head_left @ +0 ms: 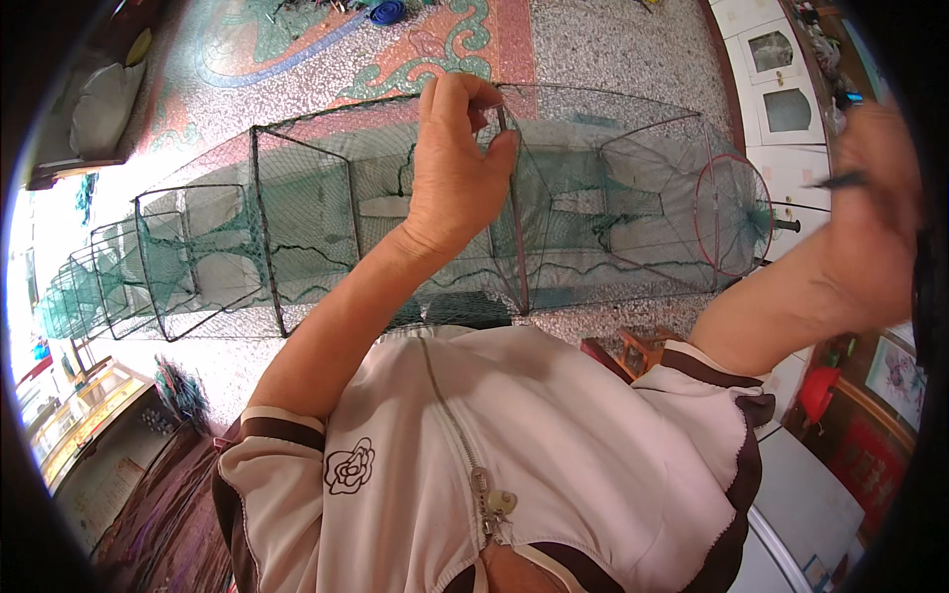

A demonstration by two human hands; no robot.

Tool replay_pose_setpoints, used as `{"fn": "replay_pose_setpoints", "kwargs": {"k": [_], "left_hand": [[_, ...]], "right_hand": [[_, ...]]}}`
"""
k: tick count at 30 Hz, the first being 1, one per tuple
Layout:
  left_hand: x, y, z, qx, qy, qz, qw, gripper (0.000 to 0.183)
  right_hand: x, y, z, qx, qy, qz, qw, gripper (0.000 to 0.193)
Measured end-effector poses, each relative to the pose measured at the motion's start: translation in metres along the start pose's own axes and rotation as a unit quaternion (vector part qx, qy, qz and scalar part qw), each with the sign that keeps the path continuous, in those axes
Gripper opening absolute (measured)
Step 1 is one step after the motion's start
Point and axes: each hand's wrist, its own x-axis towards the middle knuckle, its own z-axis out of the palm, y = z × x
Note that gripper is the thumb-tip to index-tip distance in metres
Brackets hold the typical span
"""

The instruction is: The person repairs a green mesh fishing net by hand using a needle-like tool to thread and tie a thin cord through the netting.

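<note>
Fingers [480,92] of the left hand [453,183] hold a framed green net [321,227].

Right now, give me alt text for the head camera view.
A long green net with dark frames stretches across a speckled floor. The person's left hand is at a middle frame; their right hand, blurred, is near the picture's right edge.
</note>
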Motion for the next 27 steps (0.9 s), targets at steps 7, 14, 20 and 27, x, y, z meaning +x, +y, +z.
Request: {"fn": "replay_pose_setpoints", "kwargs": {"k": [7,14,20,27], "left_hand": [[-0.005,0.003,-0.001,0.039,0.017,-0.023,0.999,0.032],[-0.008,0.000,0.000,0.049,0.029,-0.045,0.997,0.034],[-0.011,-0.006,0.002,0.012,0.026,-0.096,0.995,0.039],[-0.013,-0.012,0.005,-0.046,0.006,-0.143,0.989,0.046]], "right_hand": [[-0.011,0.122,0.045,-0.461,-0.030,0.084,0.883,0.003],[-0.020,0.143,0.048,-0.552,-0.039,0.046,0.832,0.004],[-0.019,0.143,0.042,-0.537,-0.034,0.042,0.842,0.004],[-0.021,0.159,0.040,-0.431,-0.036,0.077,0.898,0.003]]}}
